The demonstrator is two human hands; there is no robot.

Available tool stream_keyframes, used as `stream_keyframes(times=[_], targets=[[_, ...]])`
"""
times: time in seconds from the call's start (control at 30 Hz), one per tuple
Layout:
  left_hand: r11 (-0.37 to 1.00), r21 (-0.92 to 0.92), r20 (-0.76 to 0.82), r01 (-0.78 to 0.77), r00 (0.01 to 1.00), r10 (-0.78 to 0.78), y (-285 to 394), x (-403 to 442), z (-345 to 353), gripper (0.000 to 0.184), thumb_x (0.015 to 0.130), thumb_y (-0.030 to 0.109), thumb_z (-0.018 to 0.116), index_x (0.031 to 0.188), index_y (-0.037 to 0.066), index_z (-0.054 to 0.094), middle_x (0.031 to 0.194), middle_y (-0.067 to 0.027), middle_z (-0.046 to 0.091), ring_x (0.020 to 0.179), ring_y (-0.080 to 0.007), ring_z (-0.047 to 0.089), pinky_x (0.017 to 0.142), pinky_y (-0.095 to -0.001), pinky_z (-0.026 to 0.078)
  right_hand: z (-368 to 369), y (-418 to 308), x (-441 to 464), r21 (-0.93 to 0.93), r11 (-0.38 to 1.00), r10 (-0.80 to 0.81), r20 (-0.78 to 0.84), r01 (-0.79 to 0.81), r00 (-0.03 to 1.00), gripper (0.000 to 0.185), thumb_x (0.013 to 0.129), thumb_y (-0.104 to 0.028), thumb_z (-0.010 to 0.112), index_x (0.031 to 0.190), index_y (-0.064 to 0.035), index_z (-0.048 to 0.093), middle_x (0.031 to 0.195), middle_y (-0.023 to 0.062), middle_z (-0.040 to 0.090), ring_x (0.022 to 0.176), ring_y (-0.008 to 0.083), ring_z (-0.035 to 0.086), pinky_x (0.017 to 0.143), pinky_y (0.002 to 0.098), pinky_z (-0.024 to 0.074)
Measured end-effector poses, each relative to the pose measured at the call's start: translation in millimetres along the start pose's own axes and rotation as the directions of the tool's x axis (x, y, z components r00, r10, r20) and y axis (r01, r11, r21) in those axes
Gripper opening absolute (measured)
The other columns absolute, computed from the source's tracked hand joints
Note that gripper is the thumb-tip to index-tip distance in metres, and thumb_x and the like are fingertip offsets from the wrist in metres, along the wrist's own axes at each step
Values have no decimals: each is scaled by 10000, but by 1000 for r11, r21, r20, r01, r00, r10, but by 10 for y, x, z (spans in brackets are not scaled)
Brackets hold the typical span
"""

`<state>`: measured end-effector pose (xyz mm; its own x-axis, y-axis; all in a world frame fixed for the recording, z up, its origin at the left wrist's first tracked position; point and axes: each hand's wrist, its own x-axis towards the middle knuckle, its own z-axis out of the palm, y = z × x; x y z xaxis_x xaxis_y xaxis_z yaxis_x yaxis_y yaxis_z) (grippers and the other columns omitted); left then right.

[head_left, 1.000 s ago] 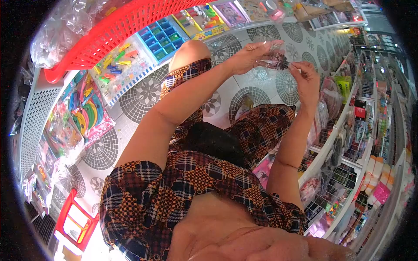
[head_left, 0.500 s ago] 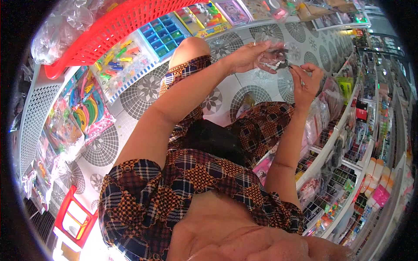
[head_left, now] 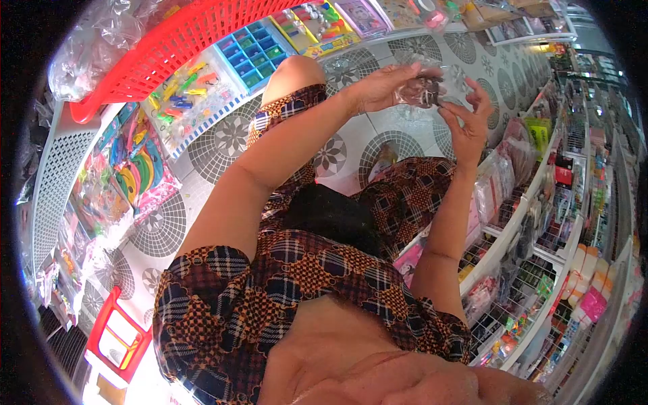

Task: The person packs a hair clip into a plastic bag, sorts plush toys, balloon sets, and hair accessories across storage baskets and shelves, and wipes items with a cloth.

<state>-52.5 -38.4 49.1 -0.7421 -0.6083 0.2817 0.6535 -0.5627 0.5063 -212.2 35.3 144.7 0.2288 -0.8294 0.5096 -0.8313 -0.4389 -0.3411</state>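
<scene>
My left hand (head_left: 383,89) is closed on a small clear plastic bag (head_left: 410,92), held out above the tiled floor. Inside or against the bag are small dark items (head_left: 429,90), too blurred to name. Just right of the bag, my right hand (head_left: 467,127) has thumb and forefinger pinched together at the dark items' lower edge, its other fingers raised. Whatever sits between those fingertips is too small to make out.
A red plastic basket (head_left: 202,39) stands at the upper left. Near it lie a blue compartment tray (head_left: 251,57) and packs of colourful small toys (head_left: 182,94). Wire shelves (head_left: 503,307) with packaged goods run along the right. A red stool-like frame (head_left: 101,331) is at lower left.
My right hand has shifted slightly left and up, its free fingers more spread. The dark items now look gathered closer together at the bag.
</scene>
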Motion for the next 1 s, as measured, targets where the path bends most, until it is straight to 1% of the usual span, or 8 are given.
stream_keyframes(times=[0.27, 0.37, 0.43, 0.63, 0.73, 0.87, 0.93, 1.0], targets=[[966, 236, 115, -102, 990, 77, 32, -39, 29, 515, 836, 211, 581, 1277, 34, 382, 1151, -112, 536, 1017, -139, 534, 736, -188, 416, 75, 68, 34, 53, 998, -27, 131, 20, 991, 251, 631, -106, 728, 875, -145, 689, 1259, 42, 449, 1103, 250, 405, 840, 363, 409], [954, 279, 87, -109, 992, 88, -17, -17, -42, 531, 792, 134, 631, 1263, 37, 406, 1095, -83, 556, 977, -134, 542, 739, -192, 422, 113, 120, -12, 113, 990, 67, 118, -81, 991, 281, 659, -70, 708, 934, -110, 667, 1129, 56, 541, 988, 221, 500, 793, 314, 434], [955, 285, 20, -76, 997, 73, -17, -14, -63, 512, 768, 58, 640, 1237, 32, 437, 1051, -65, 564, 951, -138, 544, 752, -222, 437, 126, 97, -24, 257, 875, 380, 159, -410, 911, 280, 700, -16, 669, 974, -67, 644, 964, 60, 600, 826, 164, 562, 731, 254, 446], [949, 277, -95, -152, 978, 185, -90, 46, -77, 479, 750, -53, 601, 1201, 30, 462, 1055, -90, 564, 989, -161, 533, 812, -279, 461, 55, 115, -57, 435, 819, 380, 75, -374, 922, 242, 742, 48, 605, 964, -43, 640, 879, 60, 608, 744, 102, 558, 655, 209, 449], [960, 233, -80, -154, 981, 176, -82, 48, -23, 482, 721, -34, 646, 1170, 40, 488, 1020, -62, 583, 959, -141, 531, 819, -281, 465, -16, 89, -49, 340, 917, 204, 49, -209, 978, 225, 765, 72, 556, 934, -43, 649, 876, 61, 608, 712, 108, 561, 617, 210, 454], [967, 156, -49, -199, 977, 209, -125, 67, 3, 510, 719, -31, 654, 1184, 30, 453, 1026, -70, 580, 949, -151, 544, 777, -287, 482, -77, 6, -44, 303, 926, 229, 28, -226, 973, 236, 784, 87, 507, 911, -45, 656, 868, 61, 609, 693, 110, 561, 592, 212, 454], [908, 363, -56, -209, 968, 245, -114, 66, 32, 547, 715, -8, 672, 1200, 23, 420, 1015, -75, 587, 919, -166, 569, 729, -287, 492, -118, -18, -40, 264, 939, 219, 33, -220, 975, 248, 791, 91, 480, 909, -43, 653, 860, 60, 609, 685, 108, 558, 567, 211, 447], [919, 351, -62, -181, 974, 216, -120, 83, 29, 515, 712, 11, 680, 1172, 16, 448, 997, -75, 595, 894, -165, 578, 721, -285, 489, -165, 40, -45, 267, 934, 232, 55, -238, 971, 234, 795, 81, 485, 902, -42, 654, 860, 56, 610, 680, 106, 556, 559, 211, 443]])
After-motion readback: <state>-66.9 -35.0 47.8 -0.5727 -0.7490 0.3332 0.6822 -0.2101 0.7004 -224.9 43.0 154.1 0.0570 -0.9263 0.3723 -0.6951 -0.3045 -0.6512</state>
